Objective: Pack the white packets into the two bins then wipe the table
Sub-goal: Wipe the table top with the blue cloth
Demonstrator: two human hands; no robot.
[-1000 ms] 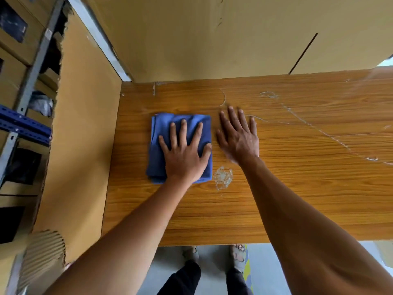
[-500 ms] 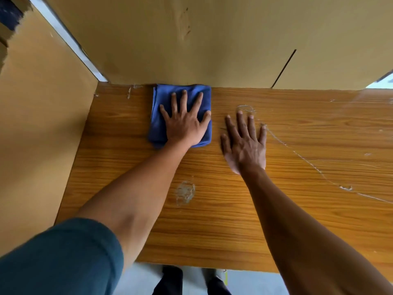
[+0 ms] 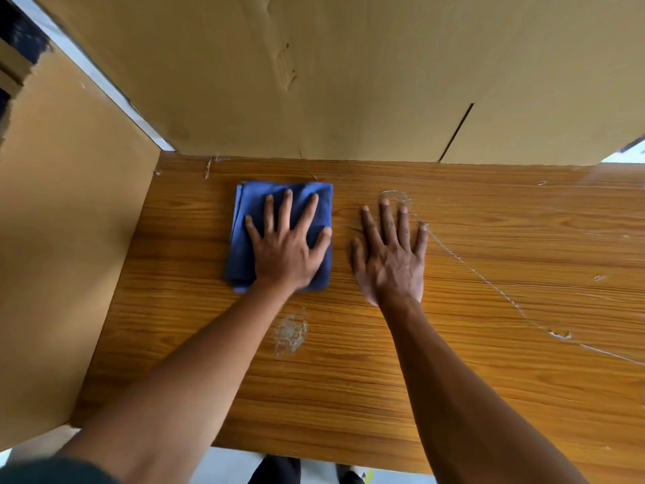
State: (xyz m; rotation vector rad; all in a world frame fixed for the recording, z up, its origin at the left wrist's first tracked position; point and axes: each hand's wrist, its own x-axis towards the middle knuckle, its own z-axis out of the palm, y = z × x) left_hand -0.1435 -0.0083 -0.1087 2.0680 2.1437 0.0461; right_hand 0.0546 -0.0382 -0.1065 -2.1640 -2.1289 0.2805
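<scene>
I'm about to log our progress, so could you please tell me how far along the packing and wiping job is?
Packing looks done: no white packets or bins show on the wooden table. Wiping is in hand: the left hand presses a folded blue cloth flat near the back edge, while the right hand rests bare on the wood. Left: the whitish smudge and a thin pale streak.

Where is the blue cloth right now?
In the head view, the blue cloth lies flat on the wooden table, far left, under the left hand, short of the cardboard wall.

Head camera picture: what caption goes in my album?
Left hand presses a folded blue cloth on the wooden table; right hand rests flat.
</scene>
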